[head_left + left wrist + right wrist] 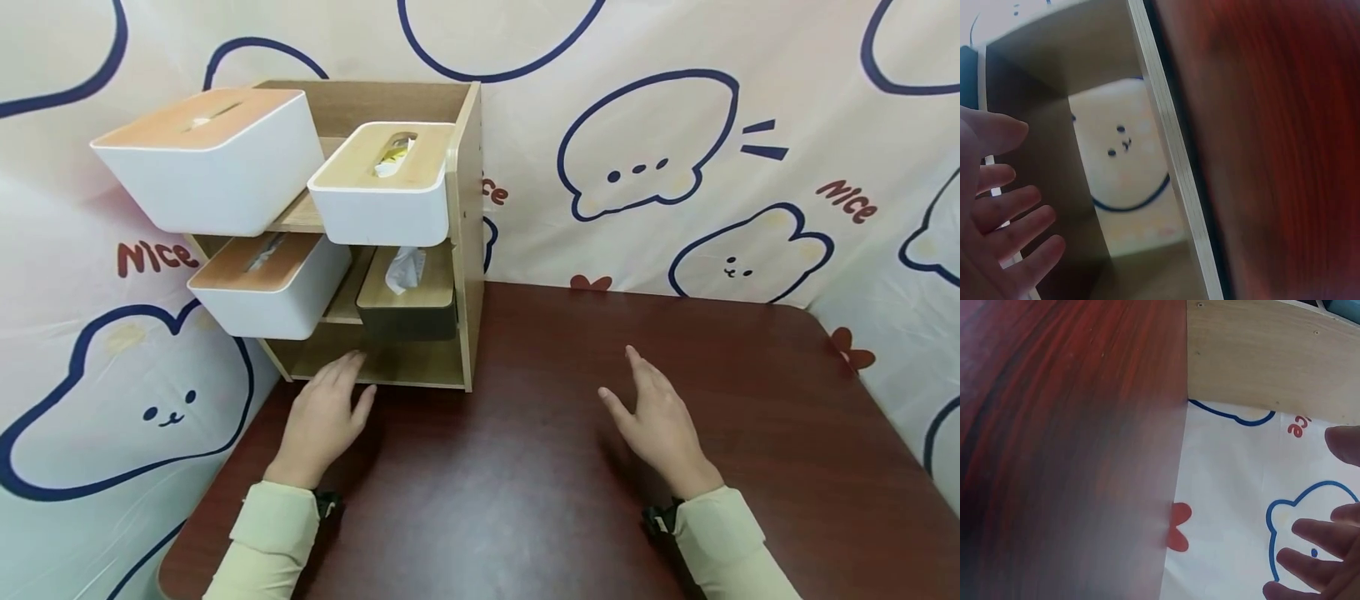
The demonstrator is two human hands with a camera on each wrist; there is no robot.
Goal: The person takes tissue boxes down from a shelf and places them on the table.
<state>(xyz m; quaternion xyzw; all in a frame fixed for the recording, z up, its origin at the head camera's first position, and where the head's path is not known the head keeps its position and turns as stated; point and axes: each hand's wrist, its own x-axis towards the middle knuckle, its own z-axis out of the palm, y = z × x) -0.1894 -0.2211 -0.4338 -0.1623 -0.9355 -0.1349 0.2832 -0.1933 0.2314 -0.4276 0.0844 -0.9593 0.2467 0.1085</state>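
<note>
"Does the left hand (322, 417) have hold of anything?"

"No. Its thumb stands wide of relaxed fingers, near the foot of the wooden shelf unit (471, 242), at seven o'clock from the olive tissue box (408, 323). The right hand (660, 421) is likewise spread and bare, over the brown table (525, 500), at four o'clock from that box."

"And the other boxes?"

"All in the unit too. From its centre, the large white tissue box (225, 183) is at ten, the small white tissue box (382, 215) at one, the mid-shelf white tissue box (258, 308) at eight, the olive one at five. Those at ten and eight jut past the front."

"So how far along is it?"

"Four boxes shelved, every top on, neither hand touching one. I'd judge the handling either not begun or complete; I can't tell which, nor what is left."
</note>
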